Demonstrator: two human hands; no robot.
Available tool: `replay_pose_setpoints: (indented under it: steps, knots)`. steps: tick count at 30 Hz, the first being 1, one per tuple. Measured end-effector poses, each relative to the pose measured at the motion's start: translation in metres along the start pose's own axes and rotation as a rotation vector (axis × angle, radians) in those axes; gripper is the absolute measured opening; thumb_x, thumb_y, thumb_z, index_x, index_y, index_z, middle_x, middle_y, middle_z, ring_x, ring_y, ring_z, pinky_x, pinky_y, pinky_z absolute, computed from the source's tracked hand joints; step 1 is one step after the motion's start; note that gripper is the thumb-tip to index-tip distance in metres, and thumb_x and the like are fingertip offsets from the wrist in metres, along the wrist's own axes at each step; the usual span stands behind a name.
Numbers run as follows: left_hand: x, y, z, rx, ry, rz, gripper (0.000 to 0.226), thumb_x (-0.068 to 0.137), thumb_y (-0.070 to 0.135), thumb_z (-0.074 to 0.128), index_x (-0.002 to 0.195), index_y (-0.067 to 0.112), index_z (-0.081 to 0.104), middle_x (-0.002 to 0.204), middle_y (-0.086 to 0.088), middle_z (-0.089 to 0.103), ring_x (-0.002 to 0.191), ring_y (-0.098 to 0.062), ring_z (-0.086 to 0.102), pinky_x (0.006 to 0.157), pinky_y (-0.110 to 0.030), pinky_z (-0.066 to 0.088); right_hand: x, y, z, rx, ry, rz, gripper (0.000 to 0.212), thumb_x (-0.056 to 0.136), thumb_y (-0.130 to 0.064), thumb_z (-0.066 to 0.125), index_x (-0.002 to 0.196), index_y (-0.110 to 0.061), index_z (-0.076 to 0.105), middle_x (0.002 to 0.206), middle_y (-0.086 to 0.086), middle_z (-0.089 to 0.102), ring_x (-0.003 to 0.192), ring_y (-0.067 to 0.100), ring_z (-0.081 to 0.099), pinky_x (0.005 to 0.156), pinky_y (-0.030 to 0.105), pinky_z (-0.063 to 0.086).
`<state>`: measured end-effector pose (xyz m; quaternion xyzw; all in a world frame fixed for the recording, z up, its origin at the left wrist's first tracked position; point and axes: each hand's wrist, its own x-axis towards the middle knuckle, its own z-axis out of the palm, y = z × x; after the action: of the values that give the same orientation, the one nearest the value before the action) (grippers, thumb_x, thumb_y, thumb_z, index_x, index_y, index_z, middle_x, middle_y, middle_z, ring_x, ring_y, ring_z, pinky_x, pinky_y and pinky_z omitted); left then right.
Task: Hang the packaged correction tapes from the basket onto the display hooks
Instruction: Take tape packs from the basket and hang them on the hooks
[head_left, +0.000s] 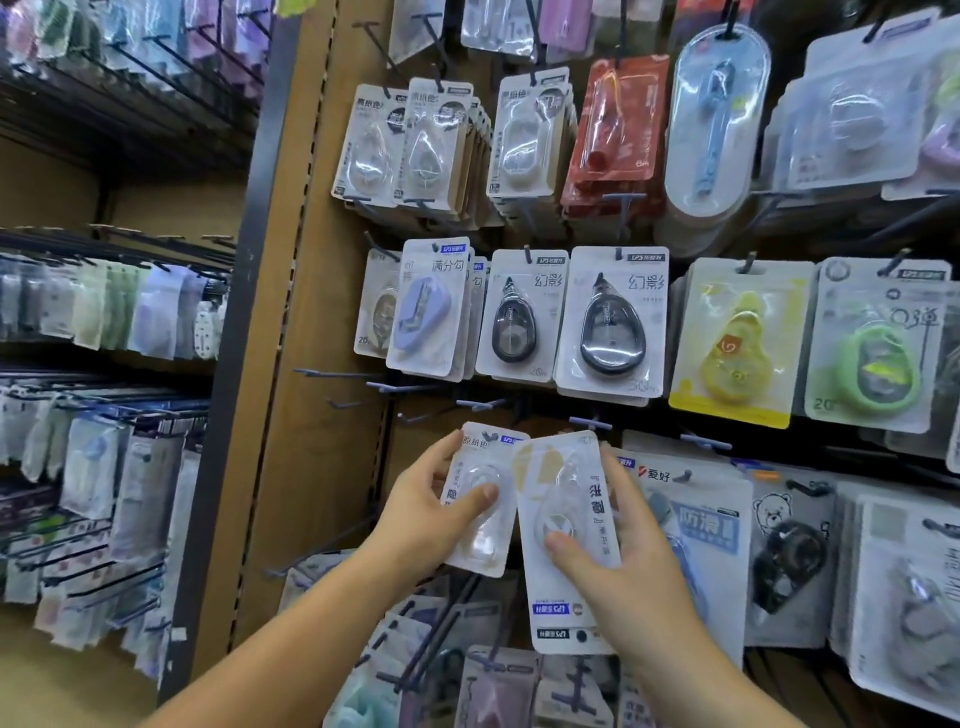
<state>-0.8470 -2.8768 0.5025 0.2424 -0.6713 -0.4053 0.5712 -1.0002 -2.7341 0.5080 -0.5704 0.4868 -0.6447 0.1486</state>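
Wood-toned display panel (322, 322) in a stationery shop carries rows of carded correction tapes on dark wire hooks, among them black teardrop tapes (613, 322), a yellow tape (737, 338) and a green tape (878, 358). A person's two bare forearms reach up from the lower edge toward the middle of the wall.

The left hand (415, 512) grips an upright pack (483, 545) of clear correction tape, thumb pressed flat on the blister front and fingers wrapped behind the card's left edge. Its top edge sits just below a line of bare hooks (400, 387); whether its hang hole is already on a hook cannot be told.

The right hand (623, 566) holds an inverted pack (553, 483), printing upside down, thumb across the blister and fingers curled round the right side. A second card edge (563, 642) shows beneath it in the same grasp. The two packs touch along their inner edges, the right one overlapping the left.

Off to the left, a neighbouring rack (104, 322) holds blurred pastel packets.
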Motion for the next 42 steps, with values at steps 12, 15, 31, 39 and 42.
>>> replay_pose_setpoints:
  steps: [12,15,31,39,42]
  knots:
    - [-0.023,0.027,-0.005,0.149,-0.160,0.094,0.069,0.078,0.048,0.086,0.140,0.040,0.058,0.120,0.012,0.069,0.115,-0.007,0.067,0.101,-0.037,0.057,0.005,-0.008,-0.008,-0.142,-0.258,0.133,0.095,0.075,-0.009,0.091,0.143,-0.058,0.046,0.112,-0.025,0.074,0.094,0.011,0.077,0.077,0.034,0.064]
    - [-0.030,0.034,-0.018,0.125,-0.270,-0.004,0.080,0.071,0.043,0.093,0.141,0.046,0.055,0.121,0.006,0.072,0.116,-0.012,0.070,0.099,-0.041,0.059,0.002,-0.013,-0.004,-0.208,-0.309,0.122,0.099,0.073,-0.012,0.093,0.144,-0.058,0.043,0.117,-0.025,0.071,0.096,0.007,0.075,0.077,0.027,0.062]
    - [-0.045,0.013,-0.013,-0.263,0.232,-0.099,0.049,0.076,0.040,0.088,0.111,0.022,0.060,0.107,-0.009,0.070,0.087,-0.018,0.072,0.073,-0.031,0.060,0.006,-0.025,0.020,-0.110,-0.016,0.151,0.084,0.098,-0.010,0.067,0.158,-0.050,0.023,0.123,-0.017,0.067,0.095,0.006,0.071,0.071,0.026,0.061]
    - [-0.047,-0.006,-0.009,0.049,-0.130,0.018,0.067,0.090,0.058,0.071,0.147,0.060,0.037,0.101,0.010,0.065,0.075,-0.038,0.064,0.071,-0.055,0.060,-0.003,-0.026,0.023,-0.244,-0.078,0.018,0.085,0.105,-0.003,0.050,0.155,-0.061,0.014,0.112,-0.051,0.049,0.088,-0.030,0.047,0.079,0.005,0.045]
    - [-0.053,-0.007,-0.011,0.163,-0.262,0.105,0.072,0.096,0.047,0.068,0.151,0.066,0.026,0.093,0.017,0.056,0.062,-0.012,0.048,0.060,-0.031,0.046,0.002,-0.022,0.023,-0.270,-0.084,0.036,0.084,0.104,0.000,0.052,0.154,-0.059,0.021,0.108,-0.053,0.049,0.100,-0.012,0.062,0.079,0.014,0.053]
